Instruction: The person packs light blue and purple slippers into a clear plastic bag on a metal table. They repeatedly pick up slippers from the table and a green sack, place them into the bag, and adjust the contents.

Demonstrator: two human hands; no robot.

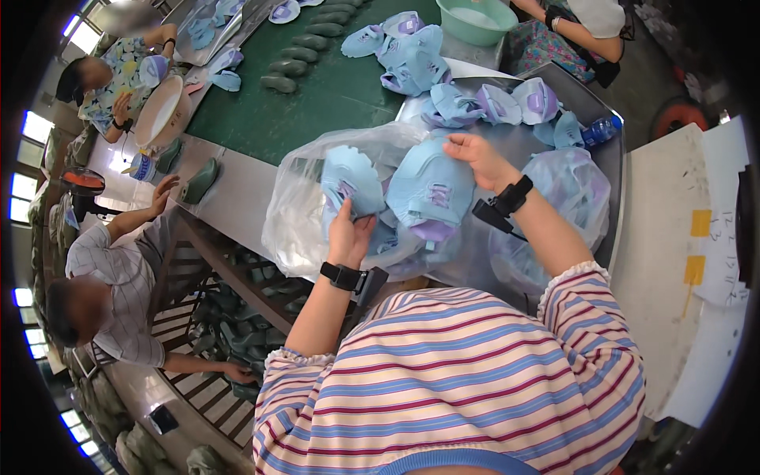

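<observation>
My left hand [347, 236] pinches the lower edge of a light blue shoe upper [352, 170] with purple laces. My right hand [480, 161] grips the top edge of a second shoe upper [423, 186], light blue with a purple lining, which hangs toward me. Both uppers are held over an opened see-through plastic bag [289, 214], whose mouth spreads around them. More blue pieces lie in the bag, partly hidden behind my hands and the uppers.
Beyond the bag, more blue and purple uppers [412, 59] are heaped on the green table [245, 111]. Another filled bag [554, 198] lies right, near a blue bottle [602, 131]. Green shoe lasts [289, 67] line the table; others fill a slatted rack [237, 317]. Co-workers [119, 261] are around.
</observation>
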